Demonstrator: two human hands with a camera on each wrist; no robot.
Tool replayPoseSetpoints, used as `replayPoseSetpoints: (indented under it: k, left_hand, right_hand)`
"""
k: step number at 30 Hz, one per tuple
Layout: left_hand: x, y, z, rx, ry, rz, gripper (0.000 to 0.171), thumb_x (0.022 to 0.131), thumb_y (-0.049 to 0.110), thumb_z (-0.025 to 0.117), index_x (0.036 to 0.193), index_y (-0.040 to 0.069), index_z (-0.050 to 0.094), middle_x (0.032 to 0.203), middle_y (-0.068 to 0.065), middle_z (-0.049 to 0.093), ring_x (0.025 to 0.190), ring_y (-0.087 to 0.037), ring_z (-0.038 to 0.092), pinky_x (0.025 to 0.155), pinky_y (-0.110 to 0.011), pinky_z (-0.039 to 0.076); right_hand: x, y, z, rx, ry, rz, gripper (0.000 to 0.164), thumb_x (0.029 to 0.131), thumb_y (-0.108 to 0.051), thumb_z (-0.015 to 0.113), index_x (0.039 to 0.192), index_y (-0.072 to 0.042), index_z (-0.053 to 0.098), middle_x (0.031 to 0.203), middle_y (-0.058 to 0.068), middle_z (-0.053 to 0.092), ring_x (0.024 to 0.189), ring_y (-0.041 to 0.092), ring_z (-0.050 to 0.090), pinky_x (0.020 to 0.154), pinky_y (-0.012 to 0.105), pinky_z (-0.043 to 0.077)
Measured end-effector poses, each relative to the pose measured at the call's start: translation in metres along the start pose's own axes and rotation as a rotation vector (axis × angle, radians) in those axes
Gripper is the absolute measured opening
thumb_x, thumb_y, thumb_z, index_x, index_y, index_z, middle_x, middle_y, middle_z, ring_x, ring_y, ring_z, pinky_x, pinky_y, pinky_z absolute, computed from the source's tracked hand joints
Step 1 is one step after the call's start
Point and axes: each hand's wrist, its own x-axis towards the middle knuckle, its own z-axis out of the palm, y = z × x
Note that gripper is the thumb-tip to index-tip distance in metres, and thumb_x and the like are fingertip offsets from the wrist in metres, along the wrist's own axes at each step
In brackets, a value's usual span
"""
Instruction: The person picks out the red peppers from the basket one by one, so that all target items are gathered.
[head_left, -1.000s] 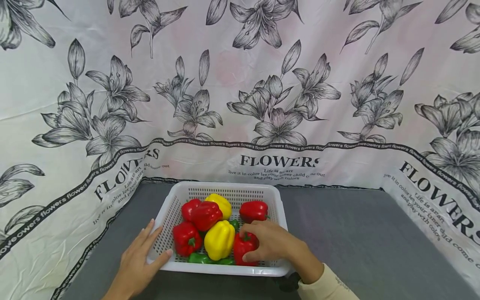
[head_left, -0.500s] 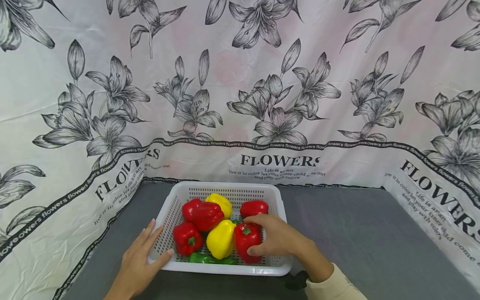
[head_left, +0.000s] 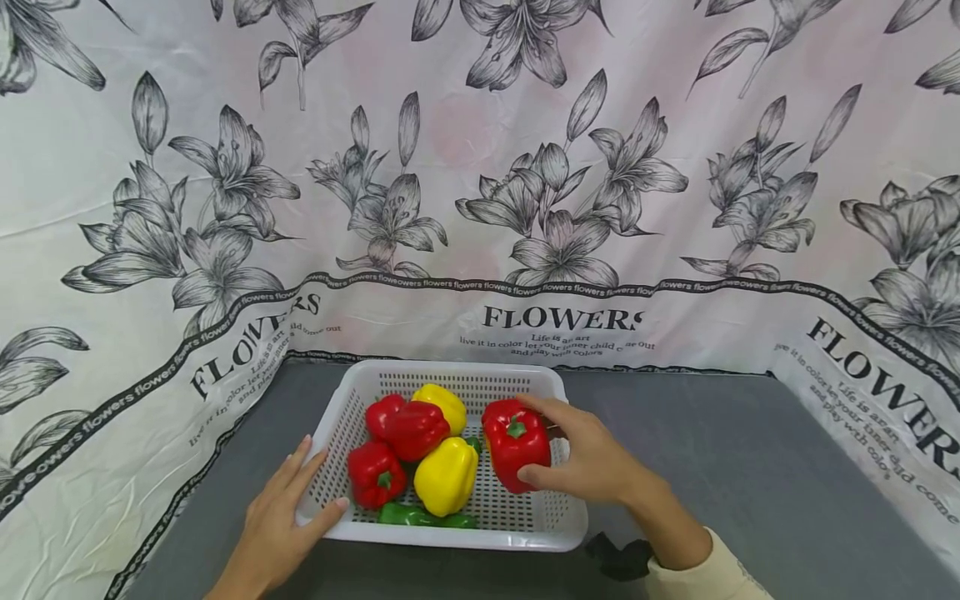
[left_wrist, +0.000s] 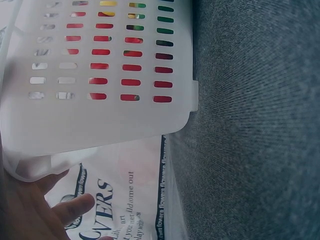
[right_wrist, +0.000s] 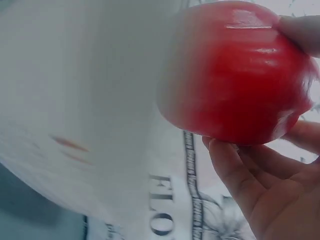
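My right hand (head_left: 592, 458) holds a red bell pepper (head_left: 513, 446) above the right part of a white plastic basket (head_left: 450, 537), thumb at its front and fingers at its far side. In the right wrist view the fingers and thumb span this red pepper (right_wrist: 245, 80) beside the basket's blurred wall. My left hand (head_left: 281, 512) rests on the basket's left rim, fingers spread. Inside lie red bell peppers (head_left: 375, 475), yellow bell peppers (head_left: 446, 477) and green peppers (head_left: 423, 517). The held pepper hides the back-right area where another red one lay.
A grey table (head_left: 697, 467) extends to both sides of the basket. Behind it hangs a white curtain (head_left: 480, 192) printed with flowers and lettering. A dark patch (head_left: 618, 557), perhaps a shadow, lies under the right forearm.
My right hand has lifted the red bell pepper from the basket's front right, moving it up and to the right. The left hand stays on the rim.
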Motion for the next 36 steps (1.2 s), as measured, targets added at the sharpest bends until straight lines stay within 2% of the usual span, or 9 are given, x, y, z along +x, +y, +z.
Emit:
replayPoseSetpoints:
  k: [4, 9, 17, 21, 27, 32, 36]
  left_hand:
    - [0.0, 0.002, 0.0, -0.003, -0.007, -0.003, 0.065, 0.084, 0.04, 0.072, 0.138, 0.009, 0.054, 0.15, -0.014, 0.037, 0.129, -0.048, 0.036, 0.088, -0.072, 0.031]
    - [-0.001, 0.002, 0.0, 0.002, -0.021, -0.011, 0.066, 0.084, 0.04, 0.072, 0.14, 0.009, 0.052, 0.15, -0.014, 0.035, 0.129, -0.046, 0.036, 0.087, -0.071, 0.033]
    - [-0.003, 0.003, 0.001, 0.002, -0.034, -0.047, 0.067, 0.084, 0.04, 0.073, 0.14, 0.008, 0.052, 0.151, -0.015, 0.034, 0.129, -0.045, 0.037, 0.088, -0.072, 0.033]
    - [-0.002, 0.004, 0.0, 0.006, -0.061, -0.071, 0.069, 0.085, 0.043, 0.072, 0.141, 0.009, 0.05, 0.152, -0.014, 0.032, 0.129, -0.045, 0.036, 0.089, -0.073, 0.032]
    - [-0.001, 0.005, -0.003, 0.002, -0.116, -0.109, 0.072, 0.086, 0.047, 0.069, 0.145, 0.011, 0.046, 0.155, -0.012, 0.027, 0.129, -0.045, 0.034, 0.088, -0.074, 0.032]
    - [0.0, 0.004, -0.003, -0.006, -0.12, -0.104, 0.072, 0.086, 0.045, 0.069, 0.145, 0.011, 0.046, 0.155, -0.013, 0.027, 0.129, -0.046, 0.035, 0.087, -0.074, 0.031]
    - [0.001, 0.004, -0.003, -0.006, -0.135, -0.111, 0.072, 0.087, 0.045, 0.069, 0.145, 0.011, 0.045, 0.155, -0.013, 0.026, 0.128, -0.046, 0.035, 0.087, -0.075, 0.031]
  right_hand:
    - [-0.007, -0.005, -0.018, -0.041, 0.048, -0.042, 0.076, 0.076, -0.025, 0.08, 0.141, -0.004, 0.046, 0.122, 0.001, 0.059, 0.1, 0.018, 0.059, 0.081, 0.035, 0.053]
    - [-0.015, -0.007, -0.038, -0.056, 0.089, -0.064, 0.078, 0.078, -0.024, 0.081, 0.143, -0.004, 0.044, 0.128, 0.006, 0.057, 0.105, 0.021, 0.061, 0.086, 0.034, 0.052]
    - [-0.026, -0.008, -0.068, -0.016, 0.129, -0.017, 0.076, 0.077, -0.018, 0.083, 0.143, -0.013, 0.045, 0.127, 0.009, 0.056, 0.102, 0.026, 0.063, 0.078, 0.034, 0.055]
    - [-0.03, -0.006, -0.08, -0.01, 0.148, 0.02, 0.079, 0.078, -0.017, 0.083, 0.145, -0.015, 0.042, 0.131, 0.012, 0.052, 0.107, 0.032, 0.06, 0.079, 0.035, 0.055]
    - [-0.035, 0.005, -0.095, -0.057, 0.201, 0.039, 0.085, 0.08, -0.014, 0.081, 0.151, -0.016, 0.034, 0.136, 0.016, 0.047, 0.113, 0.038, 0.055, 0.081, 0.039, 0.053]
    - [-0.036, 0.019, -0.106, -0.114, 0.247, 0.05, 0.087, 0.082, -0.014, 0.079, 0.153, -0.013, 0.029, 0.139, 0.02, 0.045, 0.117, 0.043, 0.051, 0.082, 0.044, 0.052]
    - [-0.038, 0.033, -0.113, -0.116, 0.263, 0.072, 0.085, 0.083, -0.014, 0.078, 0.153, -0.011, 0.029, 0.141, 0.021, 0.042, 0.118, 0.046, 0.049, 0.082, 0.037, 0.052]
